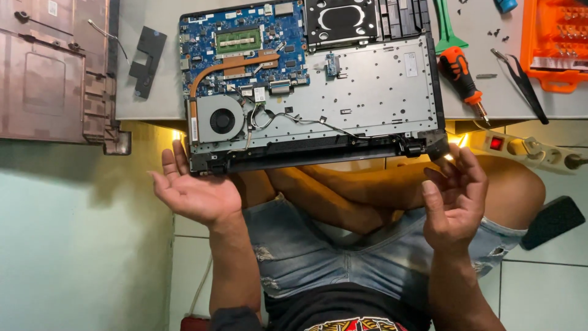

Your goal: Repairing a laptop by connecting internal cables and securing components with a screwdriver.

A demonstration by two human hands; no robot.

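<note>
- Now, the left hand [197, 191] is held palm up with its fingers [171, 164] spread wide and loose. Nothing is held in it.
- The tips of those fingers are seen just below the near left corner of the opened laptop [315, 83]. It cannot be told if that corner is touched.
- The right hand [456, 199] is held up on its edge, with the fingers [468, 168] bent a little and set apart. Nothing is pinched or held in it.
- Its fingertips are seen right by the near right corner of the laptop, by the hinge. It cannot be told if they touch it.
- The laptop is laid flat on the grey table [147, 98] with its bottom cover off. Its near edge is hung out a bit past the table edge, over the person's crossed legs.
- Its long side is run from left to right. The hinge edge is pointed toward the person.
- A round fan [220, 119] and a blue board [242, 43] are seen on the left part inside.
- An orange screwdriver [462, 76] is laid on the table just right of the laptop.
- A pink cover [52, 70] is laid well off to the left.
</note>
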